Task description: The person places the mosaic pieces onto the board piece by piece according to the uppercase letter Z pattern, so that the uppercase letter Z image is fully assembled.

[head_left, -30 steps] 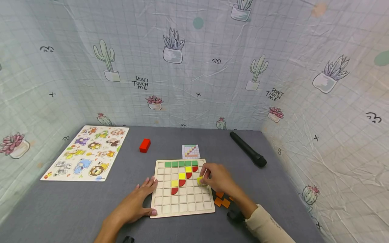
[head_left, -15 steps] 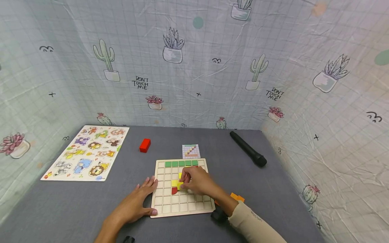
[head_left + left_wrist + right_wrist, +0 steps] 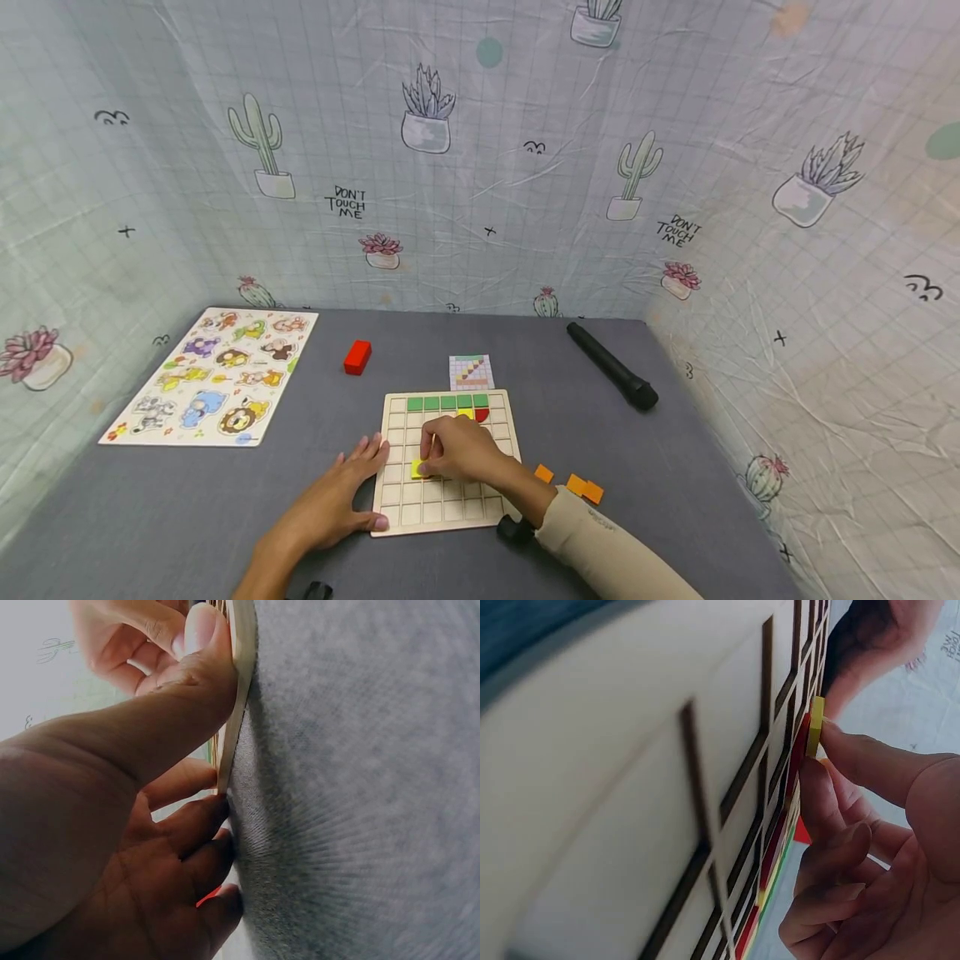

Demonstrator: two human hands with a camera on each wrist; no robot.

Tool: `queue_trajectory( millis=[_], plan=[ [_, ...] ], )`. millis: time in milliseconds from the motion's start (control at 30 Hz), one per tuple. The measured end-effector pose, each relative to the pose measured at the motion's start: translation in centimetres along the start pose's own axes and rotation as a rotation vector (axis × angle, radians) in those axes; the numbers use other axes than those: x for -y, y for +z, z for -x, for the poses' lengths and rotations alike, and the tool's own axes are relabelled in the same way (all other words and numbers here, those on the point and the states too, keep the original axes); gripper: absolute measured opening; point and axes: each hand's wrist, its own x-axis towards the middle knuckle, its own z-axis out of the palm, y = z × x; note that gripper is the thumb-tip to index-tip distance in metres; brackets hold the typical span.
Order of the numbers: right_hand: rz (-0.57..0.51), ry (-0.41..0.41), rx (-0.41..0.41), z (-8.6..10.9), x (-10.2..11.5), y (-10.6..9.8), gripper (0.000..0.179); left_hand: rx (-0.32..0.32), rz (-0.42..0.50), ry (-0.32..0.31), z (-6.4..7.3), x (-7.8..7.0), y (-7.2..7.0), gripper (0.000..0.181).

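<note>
My right hand (image 3: 461,450) pinches a small yellow square tile (image 3: 416,469) between thumb and fingertips, low over the wooden grid board (image 3: 450,517). In the right wrist view, the yellow tile (image 3: 817,724) stands on edge close to the board's surface, beside red pieces (image 3: 799,750). A row of green tiles (image 3: 448,403) lines the board's far side, with a yellow tile (image 3: 465,413) and a red quarter-round piece (image 3: 482,414) below it; my right hand covers other pieces. My left hand (image 3: 341,496) rests spread at the board's left edge, its thumb on the near corner.
Orange tiles (image 3: 576,485) lie right of the board. A small pattern card (image 3: 471,372) sits behind it, a red block (image 3: 357,357) further left. An animal puzzle board (image 3: 217,375) lies at the left, a black microphone (image 3: 611,367) at the back right.
My right hand has moved left across the board with the yellow tile, from its right side to the left-middle squares. The left hand has stayed at the board's edge.
</note>
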Motion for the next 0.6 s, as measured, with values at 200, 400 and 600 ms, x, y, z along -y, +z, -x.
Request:
queue_trajectory(
  millis=[200,400,600],
  plan=[
    [0.063,-0.034,0.007,-0.2,0.9,0.6,0.021,0.004,0.001,-0.009,0.0,-0.1,0.0,0.107],
    [0.082,-0.047,0.009,-0.1,1.1,0.5,0.022,-0.012,-0.005,0.007,0.0,-0.1,0.0,0.106],
    [-0.011,-0.045,-0.005,0.6,0.1,-0.1,0.019,-0.014,0.000,0.004,0.0,-0.1,0.0,0.105]
  ],
)
